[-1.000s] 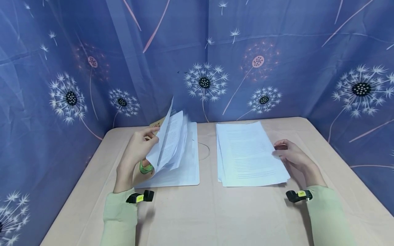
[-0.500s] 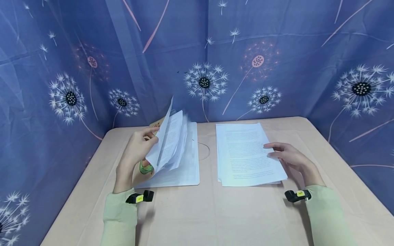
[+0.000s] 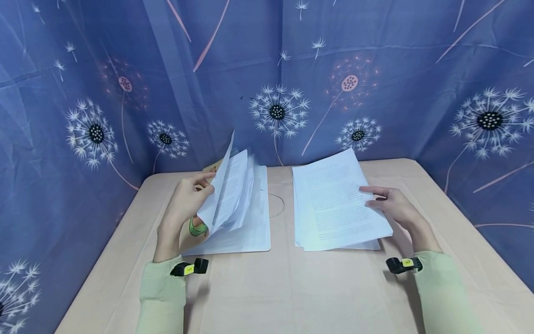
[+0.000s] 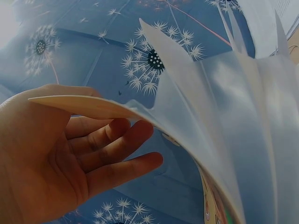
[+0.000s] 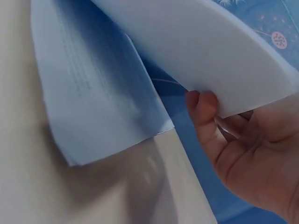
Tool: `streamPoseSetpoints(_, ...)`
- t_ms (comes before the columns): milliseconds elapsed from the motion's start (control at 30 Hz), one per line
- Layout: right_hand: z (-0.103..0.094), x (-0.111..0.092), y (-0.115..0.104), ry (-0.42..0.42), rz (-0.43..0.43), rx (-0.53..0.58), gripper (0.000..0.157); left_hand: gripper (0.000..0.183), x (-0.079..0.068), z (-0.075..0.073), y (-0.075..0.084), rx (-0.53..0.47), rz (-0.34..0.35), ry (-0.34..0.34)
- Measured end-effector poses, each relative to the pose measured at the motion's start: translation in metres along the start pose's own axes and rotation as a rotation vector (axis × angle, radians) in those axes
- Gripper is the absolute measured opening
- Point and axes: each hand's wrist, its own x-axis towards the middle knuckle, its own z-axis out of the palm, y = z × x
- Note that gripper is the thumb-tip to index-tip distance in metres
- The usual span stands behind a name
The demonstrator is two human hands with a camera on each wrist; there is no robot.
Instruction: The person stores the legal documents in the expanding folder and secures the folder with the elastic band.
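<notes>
My left hand [image 3: 188,197] pinches the raised front cover of a folder [image 3: 263,236] with a cartoon print outside. In the left wrist view the tan cover [image 4: 84,103] lies between thumb and curled fingers, and clear, bendy leaves [image 4: 233,88] fan out beside it. Printed pages [image 3: 233,185] stand half-raised inside the folder. To the right, my right hand [image 3: 396,204] pinches the right edge of a printed paper stack [image 3: 338,204]. The right wrist view shows the upper sheets [image 5: 196,51] lifted and bowed in its fingers, apart from the lower sheets [image 5: 103,107] on the table.
A beige cloth covers the table [image 3: 288,292]. Between folder and papers lies a thin loop of cord or wire [image 3: 282,204]. A blue dandelion-print curtain [image 3: 225,93] stands behind the table and at both sides. Each wrist wears a black camera [image 3: 189,268].
My right hand has shifted left along the papers' right edge. The upper sheets' far right corner has risen, baring more of the lower sheets at the front. The left hand and folder stay put.
</notes>
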Motion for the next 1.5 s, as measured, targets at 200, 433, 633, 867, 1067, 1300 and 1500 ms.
streamPoseSetpoints(200,-0.004,-0.002,-0.005,0.012,0.007,0.061,0.055,0.047,0.0,-0.001,0.0,-0.004,-0.007,0.001)
streamPoseSetpoints(433,-0.008,-0.004,-0.008,0.018,0.017,0.119,0.058,0.046,0.0,-0.001,-0.001,-0.002,-0.001,0.005)
streamPoseSetpoints(633,-0.012,-0.007,-0.011,0.03,0.012,0.101,0.059,0.046,0.0,-0.001,-0.001,-0.005,0.011,0.005)
streamPoseSetpoints(867,-0.016,-0.009,-0.016,0.076,-0.003,0.087,0.059,0.045,0.001,-0.002,-0.001,-0.004,0.021,0.017)
streamPoseSetpoints(1067,-0.015,-0.007,-0.023,0.07,-0.004,0.098,0.06,0.045,-0.001,-0.003,-0.001,-0.009,0.014,0.019)
streamPoseSetpoints(1300,-0.014,-0.005,-0.034,0.076,-0.014,0.055,0.059,0.046,-0.002,-0.003,-0.001,-0.01,0.008,0.023)
streamPoseSetpoints(1500,-0.011,-0.004,-0.046,0.075,0.004,0.05,0.06,0.045,-0.002,-0.003,-0.002,-0.004,0.01,0.028)
